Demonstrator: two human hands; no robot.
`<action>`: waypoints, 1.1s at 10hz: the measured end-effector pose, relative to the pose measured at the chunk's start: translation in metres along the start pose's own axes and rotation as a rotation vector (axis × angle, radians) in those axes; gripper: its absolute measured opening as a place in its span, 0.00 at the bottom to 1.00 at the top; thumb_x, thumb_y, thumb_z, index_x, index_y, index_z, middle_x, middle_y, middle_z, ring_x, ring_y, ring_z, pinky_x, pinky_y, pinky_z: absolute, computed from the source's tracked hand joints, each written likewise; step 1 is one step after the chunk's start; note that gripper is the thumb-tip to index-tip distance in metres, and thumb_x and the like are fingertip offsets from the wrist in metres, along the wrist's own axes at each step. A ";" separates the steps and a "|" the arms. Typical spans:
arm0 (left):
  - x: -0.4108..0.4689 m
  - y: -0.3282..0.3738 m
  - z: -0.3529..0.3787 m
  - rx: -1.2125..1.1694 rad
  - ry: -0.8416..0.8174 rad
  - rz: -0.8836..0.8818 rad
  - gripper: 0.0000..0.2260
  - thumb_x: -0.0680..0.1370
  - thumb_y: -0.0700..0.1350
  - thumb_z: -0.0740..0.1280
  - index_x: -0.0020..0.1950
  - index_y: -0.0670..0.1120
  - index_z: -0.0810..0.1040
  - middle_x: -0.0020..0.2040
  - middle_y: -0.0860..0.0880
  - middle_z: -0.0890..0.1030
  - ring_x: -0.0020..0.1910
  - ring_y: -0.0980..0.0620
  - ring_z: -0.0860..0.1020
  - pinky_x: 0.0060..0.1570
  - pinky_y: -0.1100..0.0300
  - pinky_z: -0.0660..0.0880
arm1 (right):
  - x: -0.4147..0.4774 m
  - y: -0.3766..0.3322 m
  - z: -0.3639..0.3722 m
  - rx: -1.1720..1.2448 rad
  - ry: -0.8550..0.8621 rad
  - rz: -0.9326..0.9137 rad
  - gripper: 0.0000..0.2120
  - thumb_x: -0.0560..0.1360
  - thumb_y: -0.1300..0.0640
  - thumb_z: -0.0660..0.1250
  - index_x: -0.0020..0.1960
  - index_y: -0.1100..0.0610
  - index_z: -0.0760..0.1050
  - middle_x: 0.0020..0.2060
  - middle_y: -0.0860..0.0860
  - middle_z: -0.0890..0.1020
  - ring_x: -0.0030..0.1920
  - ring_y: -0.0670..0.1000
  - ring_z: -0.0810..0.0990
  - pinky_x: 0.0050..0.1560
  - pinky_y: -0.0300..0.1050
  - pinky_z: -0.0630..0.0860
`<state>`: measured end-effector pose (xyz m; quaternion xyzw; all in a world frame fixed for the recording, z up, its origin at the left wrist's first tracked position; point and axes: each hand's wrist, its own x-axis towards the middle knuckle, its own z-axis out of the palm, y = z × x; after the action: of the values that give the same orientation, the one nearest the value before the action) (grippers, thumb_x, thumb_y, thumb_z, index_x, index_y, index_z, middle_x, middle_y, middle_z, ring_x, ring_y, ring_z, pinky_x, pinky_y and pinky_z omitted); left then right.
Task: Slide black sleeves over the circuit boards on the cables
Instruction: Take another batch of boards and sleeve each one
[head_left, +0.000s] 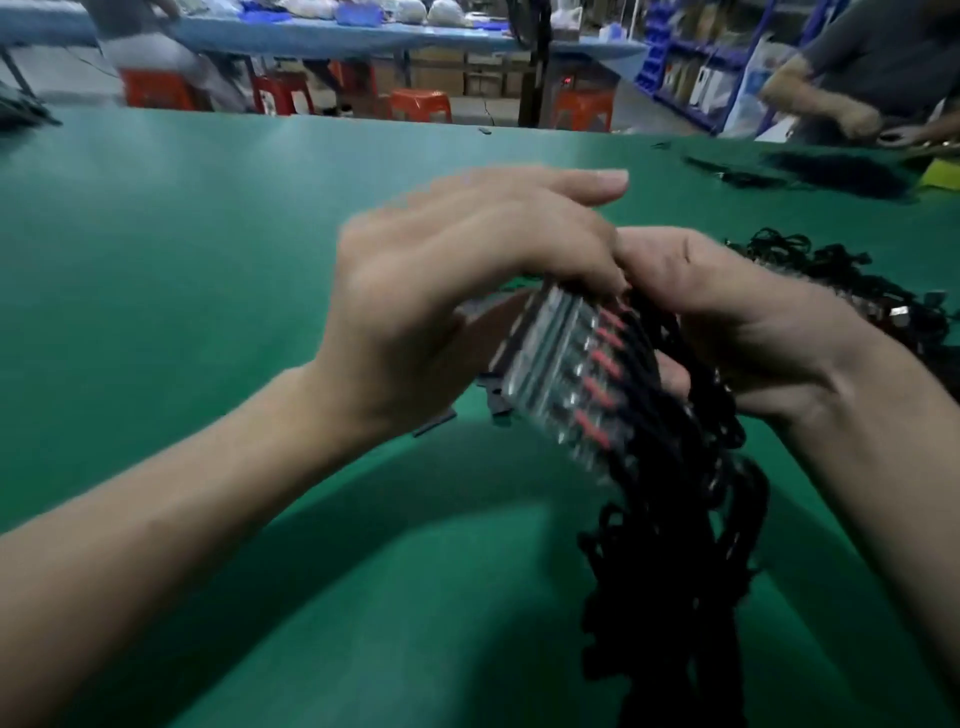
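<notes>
My right hand (737, 317) grips a thick bundle of black cables (675, 519) that hangs down toward me over the green table (182, 260). At the bundle's top, a row of several small circuit boards (561, 374) with red and black wires lies side by side. My left hand (457, 291) is over the boards, its fingertips pinching at the top end of the row, the index finger stretched out. Whether a sleeve is between those fingers is blurred. A few short black sleeves (441, 418) lie on the table under my left hand.
More black cables (831, 275) are piled on the table behind my right hand, and another dark pile (841, 174) lies at the far right. Another person's hands (852, 122) work there. Red stools (421, 104) and a blue bench stand beyond the table's far edge.
</notes>
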<state>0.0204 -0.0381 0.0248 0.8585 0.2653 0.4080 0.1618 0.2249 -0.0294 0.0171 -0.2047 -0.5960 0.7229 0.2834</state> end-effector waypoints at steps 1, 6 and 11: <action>-0.013 -0.003 0.011 -0.055 0.282 -0.055 0.11 0.85 0.41 0.63 0.66 0.43 0.76 0.67 0.41 0.80 0.69 0.44 0.78 0.62 0.57 0.75 | -0.008 0.015 0.000 -0.018 0.124 -0.020 0.18 0.73 0.55 0.74 0.55 0.64 0.73 0.33 0.50 0.83 0.26 0.42 0.80 0.25 0.34 0.76; -0.073 -0.067 0.060 -0.542 0.153 -0.660 0.17 0.84 0.57 0.62 0.43 0.52 0.85 0.38 0.46 0.83 0.34 0.49 0.78 0.37 0.59 0.77 | -0.028 0.057 0.009 0.072 0.664 0.198 0.14 0.68 0.57 0.73 0.49 0.63 0.75 0.29 0.55 0.82 0.25 0.48 0.81 0.25 0.39 0.78; -0.073 -0.079 0.065 -0.622 0.194 -0.711 0.11 0.69 0.44 0.75 0.50 0.43 0.86 0.37 0.46 0.85 0.35 0.53 0.81 0.37 0.61 0.82 | -0.002 0.060 -0.034 -1.318 0.699 -0.016 0.20 0.72 0.34 0.65 0.58 0.43 0.79 0.51 0.37 0.80 0.51 0.38 0.77 0.52 0.35 0.72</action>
<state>0.0075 -0.0207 -0.0988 0.5834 0.4217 0.4657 0.5148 0.2381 -0.0136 -0.0490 -0.5457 -0.7825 0.1064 0.2802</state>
